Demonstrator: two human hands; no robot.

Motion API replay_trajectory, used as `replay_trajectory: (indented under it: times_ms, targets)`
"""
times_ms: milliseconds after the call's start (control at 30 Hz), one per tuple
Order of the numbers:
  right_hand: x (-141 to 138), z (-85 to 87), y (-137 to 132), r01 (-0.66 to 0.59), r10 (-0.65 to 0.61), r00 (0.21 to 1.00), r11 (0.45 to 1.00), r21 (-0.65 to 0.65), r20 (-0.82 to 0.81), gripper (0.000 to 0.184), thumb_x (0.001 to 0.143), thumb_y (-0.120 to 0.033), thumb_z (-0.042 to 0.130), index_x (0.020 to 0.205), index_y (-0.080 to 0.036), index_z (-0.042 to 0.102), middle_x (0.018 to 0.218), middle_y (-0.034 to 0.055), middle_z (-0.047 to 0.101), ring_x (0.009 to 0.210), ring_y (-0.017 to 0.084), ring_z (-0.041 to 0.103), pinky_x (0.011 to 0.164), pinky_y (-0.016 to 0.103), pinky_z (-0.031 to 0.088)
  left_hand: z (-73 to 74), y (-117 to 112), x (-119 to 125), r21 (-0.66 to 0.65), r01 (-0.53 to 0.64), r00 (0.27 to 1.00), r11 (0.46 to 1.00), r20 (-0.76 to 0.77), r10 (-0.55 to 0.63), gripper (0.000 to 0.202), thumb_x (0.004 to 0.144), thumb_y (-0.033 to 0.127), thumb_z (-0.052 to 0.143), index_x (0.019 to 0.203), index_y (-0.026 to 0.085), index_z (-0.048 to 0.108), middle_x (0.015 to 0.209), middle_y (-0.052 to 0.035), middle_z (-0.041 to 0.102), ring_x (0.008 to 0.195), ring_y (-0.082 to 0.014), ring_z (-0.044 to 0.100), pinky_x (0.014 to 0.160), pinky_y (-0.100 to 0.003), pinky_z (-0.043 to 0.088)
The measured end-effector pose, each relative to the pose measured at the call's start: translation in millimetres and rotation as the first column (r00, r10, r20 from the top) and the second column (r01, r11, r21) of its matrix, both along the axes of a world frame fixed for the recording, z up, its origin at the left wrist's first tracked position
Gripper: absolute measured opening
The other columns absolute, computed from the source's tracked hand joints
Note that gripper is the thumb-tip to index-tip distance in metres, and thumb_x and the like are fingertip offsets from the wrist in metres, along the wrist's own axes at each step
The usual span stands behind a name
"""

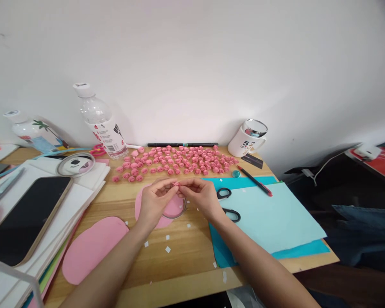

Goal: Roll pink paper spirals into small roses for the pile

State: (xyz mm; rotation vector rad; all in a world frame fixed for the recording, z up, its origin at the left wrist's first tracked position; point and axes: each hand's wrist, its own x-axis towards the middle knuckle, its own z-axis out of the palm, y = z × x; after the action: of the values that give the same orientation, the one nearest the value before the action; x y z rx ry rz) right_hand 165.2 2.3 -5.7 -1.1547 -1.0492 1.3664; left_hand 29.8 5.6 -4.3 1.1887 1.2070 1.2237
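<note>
Between the fingertips of both hands is a small pink paper rose (176, 184), partly covered by the fingers. My left hand (156, 199) pinches it from the left, and my right hand (200, 194) pinches it from the right. Under the hands lie a pink paper disc (140, 204) and a roll of tape (183, 210), both partly hidden. Beyond my fingers, many rolled pink paper roses (179, 160) are spread along the back of the table. Black-handled scissors (232, 214) rest beside my right wrist, their blades hidden behind it.
Pink paper circles (94, 248) lie front left, near a phone (28, 218) on stacked paper. A water bottle (107, 132) and a mug (247, 139) stand against the wall. Light blue sheets (276, 218) and a pen (255, 180) are at right; white scraps (167, 249) dot the wood.
</note>
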Motion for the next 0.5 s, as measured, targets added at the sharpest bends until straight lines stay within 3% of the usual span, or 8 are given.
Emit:
replay_trajectory:
  times_ms: [167,500]
  targets:
    - [3.4,2.2,3.1,-0.012,0.008,0.998,0.998,-0.067,-0.066,0.024,0.061,-0.033,0.074,0.075,-0.015,0.068,0.067,0.003,0.07,0.064,0.016,0.065,0.068,0.03,0.053,-1.1,2.2,-0.7,-0.076,0.016,0.995,0.997,0.095,-0.008,0.029,0.068,0.035,0.067,0.09,0.016,0.071,0.083,-0.0064,0.072,0.077,-0.0189,0.065,0.075,-0.03,0.051]
    - [2.3,-2.7,2.3,-0.067,0.063,0.994,0.997,0.042,0.092,0.026,0.07,-0.037,0.066,0.084,-0.015,0.065,0.072,0.0052,0.069,0.067,0.017,0.066,0.066,0.031,0.053,-9.3,5.0,-4.1,-0.15,0.026,0.983,0.988,0.185,0.003,0.022,0.066,0.034,0.071,0.076,0.014,0.072,0.077,-0.0061,0.072,0.07,-0.0174,0.065,0.073,-0.03,0.052]
